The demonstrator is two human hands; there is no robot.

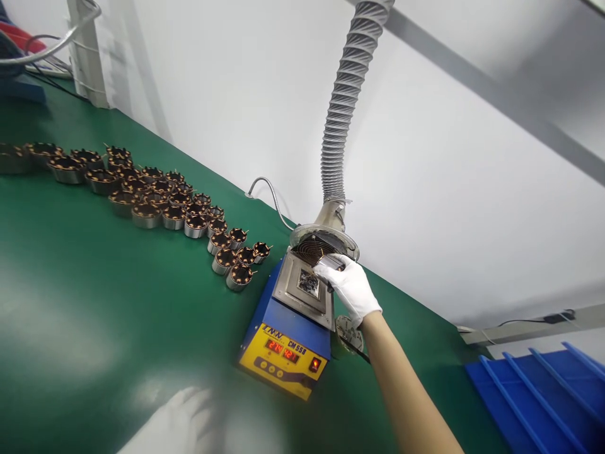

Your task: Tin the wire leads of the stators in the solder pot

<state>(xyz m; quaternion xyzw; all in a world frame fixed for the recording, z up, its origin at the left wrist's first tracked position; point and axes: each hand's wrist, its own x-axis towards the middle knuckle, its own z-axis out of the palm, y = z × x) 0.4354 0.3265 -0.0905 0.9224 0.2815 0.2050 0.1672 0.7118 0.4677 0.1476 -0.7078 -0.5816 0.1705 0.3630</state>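
Observation:
My right hand (pixel 350 284), in a white glove, is closed round a metal ring-shaped part (pixel 331 262) above the solder pot (pixel 288 334). The pot is a blue and yellow machine with red digits, and a square well (pixel 309 283) of dark, shiny material is set in its top plate. A fine wire sticks up from the held part. My left hand (pixel 177 422), also gloved in white, is low at the bottom edge and smeared by motion; its fingers are too blurred to read. Several wound stator rings (pixel 239 276) stand on the green table left of the pot.
A grey corrugated duct (pixel 339 107) comes down to a round hood (pixel 326 232) behind the pot. A round disc (pixel 350 334) lies right of the pot. Blue ribbed bins (pixel 539 391) are at the lower right. The green table (pixel 94 302) meets a white wall.

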